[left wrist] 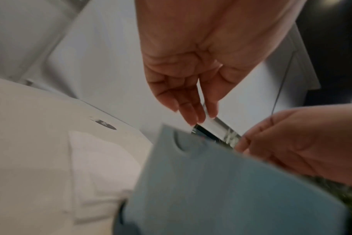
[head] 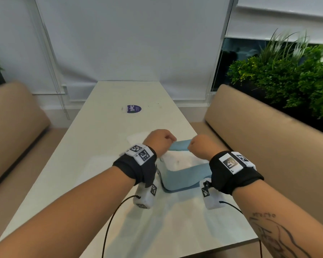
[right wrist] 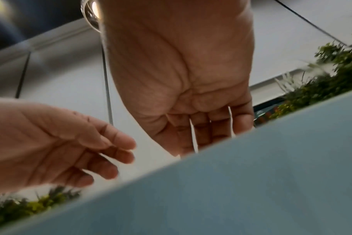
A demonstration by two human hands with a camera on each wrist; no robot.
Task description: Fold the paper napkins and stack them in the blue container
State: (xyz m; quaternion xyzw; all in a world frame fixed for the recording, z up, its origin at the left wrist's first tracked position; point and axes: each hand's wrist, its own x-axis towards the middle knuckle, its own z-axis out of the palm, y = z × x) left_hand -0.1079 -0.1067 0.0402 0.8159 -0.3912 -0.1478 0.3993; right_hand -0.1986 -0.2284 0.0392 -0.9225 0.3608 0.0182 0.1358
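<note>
Fingers of left hand hang loose over blue container; grip of right hand unclear.

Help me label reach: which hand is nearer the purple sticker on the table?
Left. The left hand is over the far left corner of the blue container, closest to the purple sticker; the right hand is over its far right corner, farther off.

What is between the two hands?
In the head view, the far rim of the blue container lies between the left hand and the right hand.
</note>
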